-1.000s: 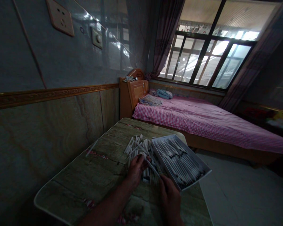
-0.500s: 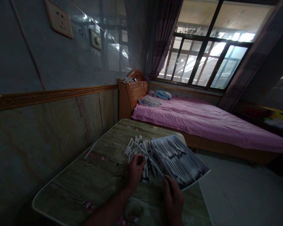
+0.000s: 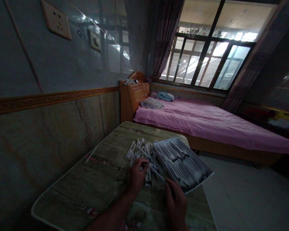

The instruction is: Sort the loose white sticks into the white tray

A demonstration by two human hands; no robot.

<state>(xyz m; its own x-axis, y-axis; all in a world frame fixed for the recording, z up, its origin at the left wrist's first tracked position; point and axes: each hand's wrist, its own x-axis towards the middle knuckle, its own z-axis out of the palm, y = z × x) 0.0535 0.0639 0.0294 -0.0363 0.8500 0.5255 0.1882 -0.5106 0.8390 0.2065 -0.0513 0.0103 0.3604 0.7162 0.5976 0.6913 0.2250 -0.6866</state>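
Note:
My left hand [image 3: 137,175] is closed in a pinch on the upper end of a slim white stick [image 3: 158,174], shaped like a pen or tube. The stick's lower end sits in the closed fingers of my right hand [image 3: 175,200], so it slants between the two hands. Just beyond the left hand, a loose pile of white sticks [image 3: 137,150] lies in a jumble, some with dark ends. To the right, a shallow white box [image 3: 199,160] holds rows of similar white sticks with dark tips. Fine details of the held stick are too dim to make out.
The wood-patterned table [image 3: 74,189] has rounded corners and flower prints. A single white stick [image 3: 91,154] lies by its left edge, near the tiled wall [image 3: 62,128]. Behind the table stands a bed [image 3: 195,115] with a pink checked cover, under a window.
Both hands stay in nearly the same place, still gripping the stick between them. The whole view has shifted slightly. The pile and box look unchanged.

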